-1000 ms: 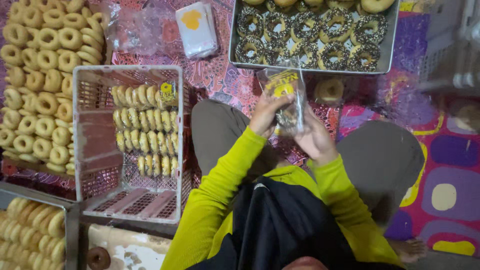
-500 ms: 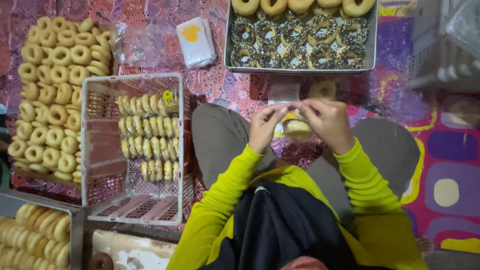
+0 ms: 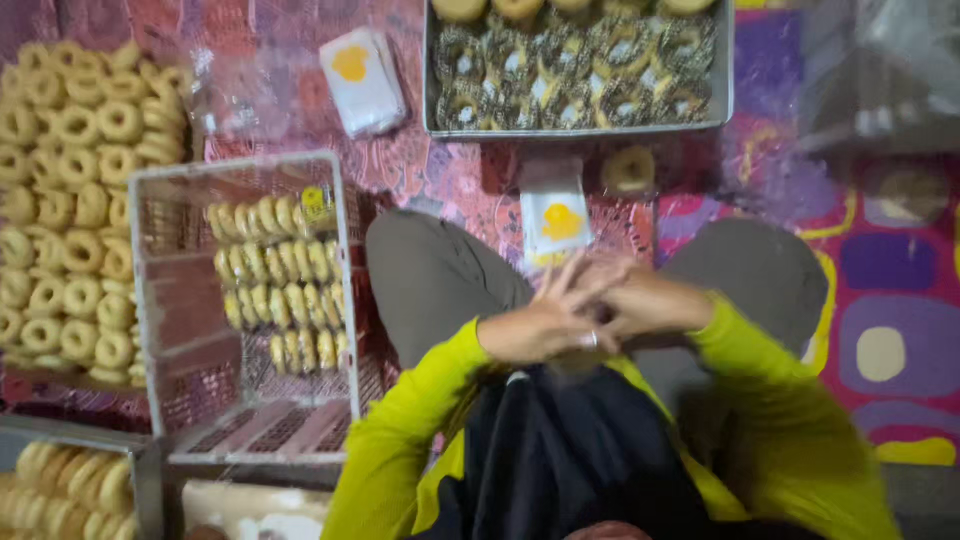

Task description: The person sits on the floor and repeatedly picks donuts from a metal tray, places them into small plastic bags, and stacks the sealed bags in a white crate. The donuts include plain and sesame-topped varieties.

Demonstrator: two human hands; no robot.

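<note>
My left hand (image 3: 540,325) and my right hand (image 3: 645,300) are pressed together over my lap, fingers overlapping, a ring on one finger. The frame is blurred, and I cannot make out anything between the hands. Just beyond them a white packet with a yellow mark (image 3: 556,216) lies on the patterned mat between my knees. A single wrapped ring donut (image 3: 628,170) lies a little farther out, to the right of the packet.
A metal tray (image 3: 728,100) of dark-topped donuts sits at the far side. At the left a wire basket (image 3: 240,165) holds rows of bagged plain donuts, next to a big pile of plain donuts (image 3: 70,200). Another white packet (image 3: 362,75) lies far left. More donuts (image 3: 70,480) fill a tray at bottom left.
My hands held a clear bag with a donut up in front of me. They have dropped toward my lap and closed together, and the bag is no longer visible.
</note>
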